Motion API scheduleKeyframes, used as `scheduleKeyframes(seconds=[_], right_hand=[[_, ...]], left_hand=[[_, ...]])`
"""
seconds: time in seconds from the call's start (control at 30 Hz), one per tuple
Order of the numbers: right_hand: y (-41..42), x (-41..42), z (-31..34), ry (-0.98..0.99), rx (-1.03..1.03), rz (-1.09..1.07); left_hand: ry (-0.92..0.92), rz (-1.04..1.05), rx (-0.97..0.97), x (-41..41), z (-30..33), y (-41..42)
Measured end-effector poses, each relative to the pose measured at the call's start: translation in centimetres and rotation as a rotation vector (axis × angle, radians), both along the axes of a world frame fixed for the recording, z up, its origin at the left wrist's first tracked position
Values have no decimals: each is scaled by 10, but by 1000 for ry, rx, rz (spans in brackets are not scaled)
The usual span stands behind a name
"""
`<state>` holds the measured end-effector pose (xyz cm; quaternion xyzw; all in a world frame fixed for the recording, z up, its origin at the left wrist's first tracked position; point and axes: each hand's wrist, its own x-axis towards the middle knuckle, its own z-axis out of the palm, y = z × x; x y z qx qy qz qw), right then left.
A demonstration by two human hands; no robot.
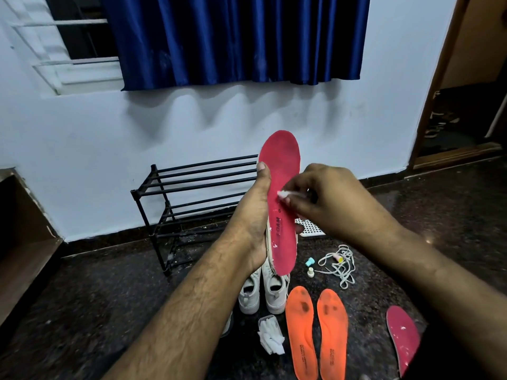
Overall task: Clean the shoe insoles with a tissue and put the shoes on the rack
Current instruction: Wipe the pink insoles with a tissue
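Hands at work on a red insole, held upright in front of a black shoe rack that stands empty against the wall. The left hand grips the insole along its edge, fingers wrapped behind and thumb flat on the front; the right hand pinches a small wad of white tissue against the insole's middle, fingertips closed on it. White flecks cling to the lower part of the red surface, near the printed lettering. On the dark floor below lie a pair of white shoes side by side, two orange insoles with dark heel and toe stains, a second red insole at the right, a heap of tissues and loose white laces. The wiping step looks only partly done, and the shoes are not yet on the rack. To do it well, the left hand should brace the insole firmly while the tissue runs in long strokes from toe to heel, lifting the flecks rather than smearing them, with a fresh tissue taken once this one frays
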<state>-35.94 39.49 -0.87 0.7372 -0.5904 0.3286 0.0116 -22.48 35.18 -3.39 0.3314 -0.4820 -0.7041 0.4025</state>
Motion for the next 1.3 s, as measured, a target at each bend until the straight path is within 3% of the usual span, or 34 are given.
scheduleKeyframes(seconds=[0.13, 0.33, 0.5, 0.6, 0.77, 0.97, 1.2, 1.3], right_hand=[[9, 0, 7, -66, 189, 87], [0, -2, 4, -133, -184, -44], [2, 2, 3, 21, 62, 107], [12, -5, 11, -37, 234, 147], [6, -5, 8, -278, -135, -4], [-4, 13, -8, -57, -147, 29], [16, 25, -1, -35, 42, 187], [16, 24, 0, -74, -6, 192]], left_hand=[[43, 26, 29, -2, -2, -1], [69, 8, -22, 0, -3, -4], [143, 0, 54, -3, -2, -1], [111, -13, 54, 0, 0, -2], [148, -9, 48, 4, -1, -3], [145, 33, 70, -6, 2, 5], [139, 51, 78, 11, 10, 7], [181, -11, 88, 13, 10, 10]])
